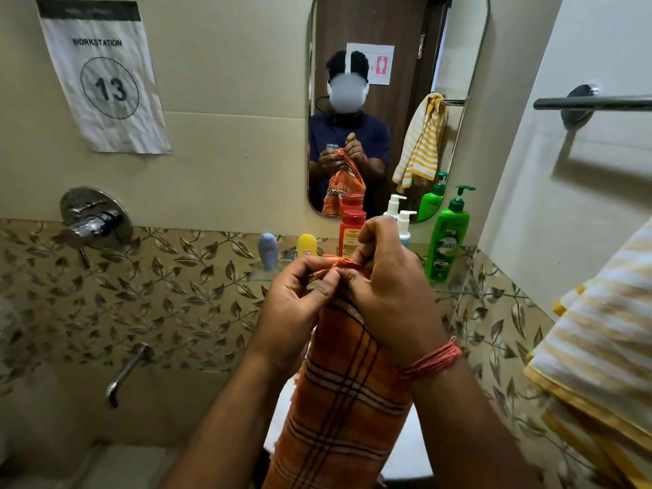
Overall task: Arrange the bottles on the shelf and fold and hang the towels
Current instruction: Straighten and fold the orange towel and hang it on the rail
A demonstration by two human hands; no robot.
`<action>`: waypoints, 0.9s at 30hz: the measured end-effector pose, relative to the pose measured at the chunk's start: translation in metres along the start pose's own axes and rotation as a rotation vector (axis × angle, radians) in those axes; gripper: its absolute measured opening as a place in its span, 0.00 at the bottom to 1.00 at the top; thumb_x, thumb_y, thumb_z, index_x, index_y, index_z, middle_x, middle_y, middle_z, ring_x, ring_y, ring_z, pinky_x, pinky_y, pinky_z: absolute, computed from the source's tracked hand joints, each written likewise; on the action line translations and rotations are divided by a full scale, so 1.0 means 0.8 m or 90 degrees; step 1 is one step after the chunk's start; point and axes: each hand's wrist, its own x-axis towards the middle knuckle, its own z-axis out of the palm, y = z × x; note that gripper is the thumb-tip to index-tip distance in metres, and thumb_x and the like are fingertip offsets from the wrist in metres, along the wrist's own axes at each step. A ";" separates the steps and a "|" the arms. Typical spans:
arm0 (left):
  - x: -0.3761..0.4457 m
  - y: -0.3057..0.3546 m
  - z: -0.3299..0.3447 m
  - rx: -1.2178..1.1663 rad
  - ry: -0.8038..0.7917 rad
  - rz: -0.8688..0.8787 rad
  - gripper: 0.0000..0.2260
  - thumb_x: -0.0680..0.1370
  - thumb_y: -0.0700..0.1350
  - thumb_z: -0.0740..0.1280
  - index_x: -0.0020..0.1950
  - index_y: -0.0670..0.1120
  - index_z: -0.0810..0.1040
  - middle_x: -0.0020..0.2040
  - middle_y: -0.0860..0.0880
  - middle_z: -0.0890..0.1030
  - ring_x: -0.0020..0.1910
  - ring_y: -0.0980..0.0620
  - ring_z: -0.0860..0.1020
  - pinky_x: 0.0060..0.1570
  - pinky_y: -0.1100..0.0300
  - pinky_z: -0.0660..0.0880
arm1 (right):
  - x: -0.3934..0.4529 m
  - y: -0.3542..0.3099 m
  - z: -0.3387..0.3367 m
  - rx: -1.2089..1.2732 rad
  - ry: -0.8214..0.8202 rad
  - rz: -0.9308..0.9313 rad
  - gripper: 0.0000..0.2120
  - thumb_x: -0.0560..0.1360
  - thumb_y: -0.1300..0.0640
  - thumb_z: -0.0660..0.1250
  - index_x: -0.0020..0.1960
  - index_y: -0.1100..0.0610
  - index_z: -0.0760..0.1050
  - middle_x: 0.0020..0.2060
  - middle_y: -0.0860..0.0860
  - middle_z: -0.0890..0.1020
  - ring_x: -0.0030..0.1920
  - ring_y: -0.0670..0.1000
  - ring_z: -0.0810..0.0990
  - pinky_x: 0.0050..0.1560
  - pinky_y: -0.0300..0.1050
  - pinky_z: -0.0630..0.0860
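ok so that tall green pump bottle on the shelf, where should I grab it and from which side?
Grip the green pump bottle around its wide body, below the narrow pump neck. It stands upright at the right end of the glass shelf, with the wall corner close on its right and other bottles to its left, so coming in from the front, fingers wrapping both sides, looks safest.

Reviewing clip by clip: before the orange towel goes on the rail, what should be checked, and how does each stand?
1. Both hands on towel: left hand and right hand pinch the orange towel at its top edge: ok.
2. Towel folded flat: hangs bunched: not ok.
3. Towel rail free: the visible part is bare: ok.
4. Striped towel hung neatly: partly out of frame: cannot tell.
5. Bottles upright on shelf, green bottle included: ok.
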 end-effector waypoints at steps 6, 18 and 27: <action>-0.003 0.001 -0.007 0.098 -0.029 0.065 0.08 0.75 0.44 0.72 0.51 0.57 0.84 0.54 0.49 0.86 0.57 0.50 0.84 0.52 0.62 0.80 | -0.005 0.007 -0.004 0.111 -0.021 0.078 0.21 0.70 0.55 0.77 0.54 0.52 0.67 0.38 0.49 0.77 0.38 0.47 0.79 0.36 0.44 0.79; 0.009 -0.003 -0.007 0.155 0.057 0.106 0.20 0.77 0.30 0.67 0.47 0.56 0.84 0.49 0.51 0.87 0.51 0.52 0.85 0.44 0.62 0.82 | -0.045 0.011 -0.008 -0.007 -0.363 0.076 0.16 0.73 0.44 0.72 0.58 0.45 0.73 0.48 0.44 0.82 0.48 0.45 0.81 0.45 0.44 0.80; 0.021 -0.015 -0.028 0.202 0.218 0.110 0.19 0.78 0.34 0.70 0.45 0.60 0.83 0.48 0.53 0.87 0.49 0.54 0.86 0.44 0.64 0.81 | -0.045 0.027 -0.029 -0.284 -0.509 0.049 0.08 0.78 0.46 0.61 0.50 0.48 0.76 0.43 0.46 0.80 0.43 0.51 0.80 0.41 0.48 0.78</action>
